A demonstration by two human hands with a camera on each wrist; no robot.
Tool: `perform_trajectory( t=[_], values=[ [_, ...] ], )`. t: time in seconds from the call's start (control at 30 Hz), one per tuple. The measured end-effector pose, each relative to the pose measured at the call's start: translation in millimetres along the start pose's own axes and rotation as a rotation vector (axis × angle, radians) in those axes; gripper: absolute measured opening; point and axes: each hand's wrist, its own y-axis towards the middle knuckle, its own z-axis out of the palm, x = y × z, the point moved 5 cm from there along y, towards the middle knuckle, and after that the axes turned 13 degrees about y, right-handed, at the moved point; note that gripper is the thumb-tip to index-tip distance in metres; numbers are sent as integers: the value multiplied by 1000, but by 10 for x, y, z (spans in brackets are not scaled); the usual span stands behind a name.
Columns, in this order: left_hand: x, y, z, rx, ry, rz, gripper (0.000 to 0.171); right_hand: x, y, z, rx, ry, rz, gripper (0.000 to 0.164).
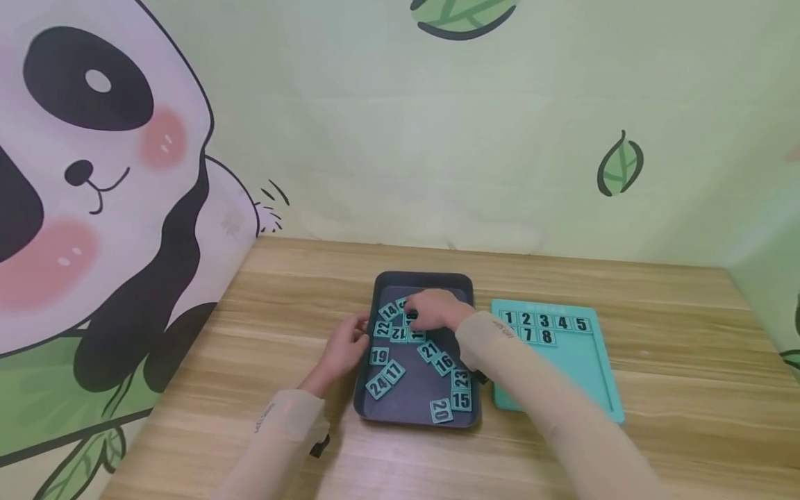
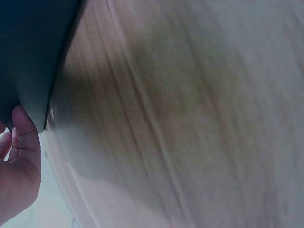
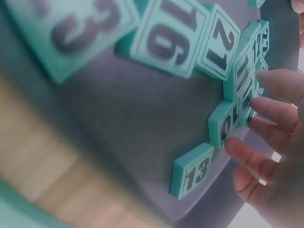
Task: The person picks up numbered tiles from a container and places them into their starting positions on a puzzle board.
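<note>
While poised over number tiles (image 1: 444,363) in the dark tray (image 1: 415,399) with right hand (image 1: 432,309), showing fingers loosely spread beside tile 10 (image 3: 229,123); unable to confirm contact. Touching tray's left wall with left hand (image 1: 342,347); unable to tell whether gripping. Noted just right: turquoise board (image 1: 581,361).

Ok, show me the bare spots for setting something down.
Bare: tabletop right of the turquoise board, and the board's surface below tile 8. Crowded: far-left part of the dark tray, where number tiles cluster by the right hand.
</note>
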Motion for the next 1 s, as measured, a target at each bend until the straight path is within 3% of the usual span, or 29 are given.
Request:
perform_trajectory(
  t=[0.27,0.53,1.0],
  values=[
    [-5,-12,-5,6,-11,-13,41,53,-123,-10,29,-53,-50,33],
    [-7,-6,-2,-5,-6,-5,41,37,-158,4,-143,-85,-69,30],
    [13,10,8,5,4,-15,39,38,-22,24,-187,4,100,26]
  ],
)
